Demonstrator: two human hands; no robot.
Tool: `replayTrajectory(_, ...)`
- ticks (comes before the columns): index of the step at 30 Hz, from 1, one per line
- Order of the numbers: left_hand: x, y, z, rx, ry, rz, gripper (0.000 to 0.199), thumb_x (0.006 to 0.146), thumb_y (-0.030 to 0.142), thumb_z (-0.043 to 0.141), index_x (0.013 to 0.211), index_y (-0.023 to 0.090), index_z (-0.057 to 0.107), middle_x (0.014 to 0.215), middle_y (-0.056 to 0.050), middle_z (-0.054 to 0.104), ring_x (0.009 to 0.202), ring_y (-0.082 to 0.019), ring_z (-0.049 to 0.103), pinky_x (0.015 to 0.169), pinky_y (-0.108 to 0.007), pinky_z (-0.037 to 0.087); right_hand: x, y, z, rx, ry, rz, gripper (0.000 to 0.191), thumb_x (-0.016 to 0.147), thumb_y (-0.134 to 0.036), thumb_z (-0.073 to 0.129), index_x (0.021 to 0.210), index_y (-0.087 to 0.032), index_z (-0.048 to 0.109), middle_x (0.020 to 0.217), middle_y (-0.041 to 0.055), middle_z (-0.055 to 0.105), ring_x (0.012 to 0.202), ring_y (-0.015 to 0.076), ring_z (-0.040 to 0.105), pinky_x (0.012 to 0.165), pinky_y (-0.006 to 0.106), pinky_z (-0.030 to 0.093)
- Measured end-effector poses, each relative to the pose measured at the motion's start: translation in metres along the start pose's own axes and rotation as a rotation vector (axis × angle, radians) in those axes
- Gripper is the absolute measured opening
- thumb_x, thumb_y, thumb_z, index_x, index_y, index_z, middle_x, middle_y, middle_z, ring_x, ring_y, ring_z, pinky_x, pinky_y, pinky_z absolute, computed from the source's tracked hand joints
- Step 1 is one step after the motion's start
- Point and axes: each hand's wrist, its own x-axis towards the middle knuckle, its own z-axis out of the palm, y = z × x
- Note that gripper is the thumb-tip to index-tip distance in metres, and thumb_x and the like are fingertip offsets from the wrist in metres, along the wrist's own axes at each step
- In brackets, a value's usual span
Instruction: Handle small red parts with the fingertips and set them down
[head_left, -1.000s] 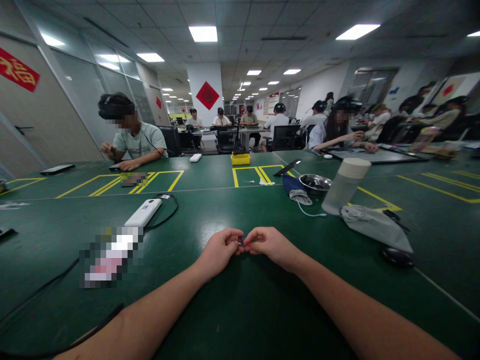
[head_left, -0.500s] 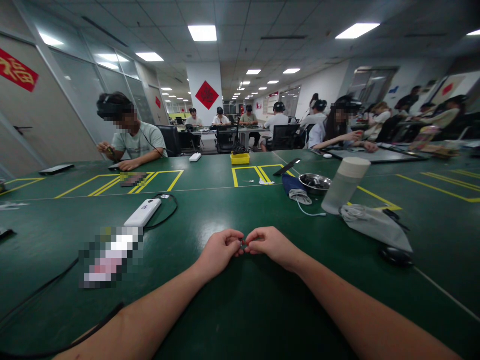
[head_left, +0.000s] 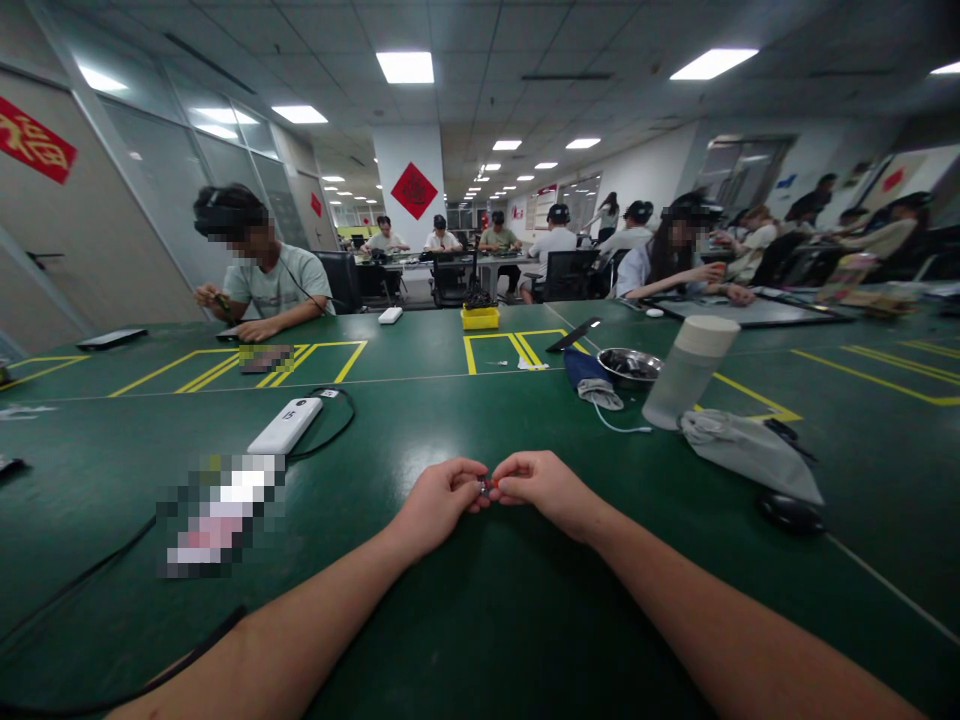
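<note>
My left hand (head_left: 444,497) and my right hand (head_left: 541,485) meet fingertip to fingertip above the green table (head_left: 390,640). Pinched in the left fingers is a tiny dark and silvery piece (head_left: 484,487), too small to name. At the right fingertips a small red-orange spot (head_left: 496,484) shows; whether it is part of the same piece I cannot tell. Both hands are closed, with thumb against forefinger. Most of what they hold is hidden behind the fingers.
Left of my hands lie a white power bank (head_left: 285,425) with a black cable and a blurred-out object (head_left: 225,515). To the right are a bottle (head_left: 691,372), a metal bowl (head_left: 630,366), a grey pouch (head_left: 750,452) and a black mouse (head_left: 791,512). Co-workers sit across the table.
The red-orange spot at my right fingertips now shows more plainly. My right hand has shifted very slightly; the left stays where it was.
</note>
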Motion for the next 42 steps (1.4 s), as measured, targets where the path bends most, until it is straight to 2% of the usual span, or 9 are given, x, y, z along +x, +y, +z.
replayTrajectory(9,-0.0009,0.0048,-0.0013,0.057,0.053,0.014,0.026,0.080,0.016,0.055,0.104,0.013,0.063,0.083,-0.006,0.070,0.071,-0.014,0.065,0.068,-0.026,0.050,-0.0001,-0.0017,0.0019,0.031,0.027,0.045,0.019,0.070,-0.019,0.066,0.086,-0.010,0.066,0.083,0.0088,0.070,0.084,0.0186,0.069,0.079,0.031,0.053)
replayTrajectory(15,0.0015,-0.0009,-0.0010,-0.059,0.043,-0.033,0.024,0.086,0.021,0.051,0.106,0.014,0.062,0.086,-0.008,0.071,0.075,-0.016,0.068,0.070,-0.028,0.052,-0.0021,-0.0051,0.0042,0.011,0.043,0.027,0.019,0.068,-0.021,0.069,0.083,-0.010,0.063,0.076,0.0064,0.069,0.077,0.0169,0.068,0.076,0.031,0.054)
replayTrajectory(21,-0.0003,0.0038,-0.0008,-0.184,0.067,-0.076,0.023,0.083,0.022,0.056,0.104,0.014,0.062,0.094,-0.009,0.070,0.079,-0.015,0.067,0.073,-0.026,0.052,-0.0011,-0.0034,0.0045,0.040,0.073,0.005,0.020,0.068,-0.023,0.070,0.083,-0.011,0.063,0.080,0.0061,0.068,0.079,0.0178,0.068,0.075,0.030,0.053)
replayTrajectory(27,-0.0020,0.0075,-0.0014,-0.108,0.051,-0.038,0.025,0.077,0.015,0.059,0.102,0.014,0.062,0.095,-0.008,0.068,0.080,-0.017,0.068,0.073,-0.027,0.052,-0.0017,-0.0039,0.0048,0.067,0.051,0.017,0.022,0.066,-0.021,0.072,0.083,-0.011,0.063,0.080,0.0076,0.069,0.082,0.0195,0.068,0.076,0.031,0.053)
replayTrajectory(35,0.0008,0.0007,-0.0021,-0.160,0.028,-0.071,0.018,0.085,0.017,0.051,0.101,0.014,0.059,0.097,-0.009,0.067,0.082,-0.017,0.069,0.074,-0.028,0.053,-0.0003,-0.0002,0.0041,0.039,0.042,-0.003,0.023,0.064,-0.021,0.074,0.082,-0.012,0.062,0.074,0.0050,0.068,0.074,0.0172,0.068,0.073,0.031,0.054)
replayTrajectory(42,0.0009,0.0008,-0.0029,-0.209,0.035,-0.072,0.018,0.083,0.017,0.052,0.100,0.015,0.061,0.094,-0.007,0.067,0.082,-0.016,0.068,0.075,-0.027,0.053,0.0011,-0.0002,0.0039,0.100,0.062,0.070,0.012,0.071,-0.016,0.064,0.082,-0.011,0.063,0.082,0.0078,0.069,0.082,0.0184,0.069,0.077,0.030,0.054)
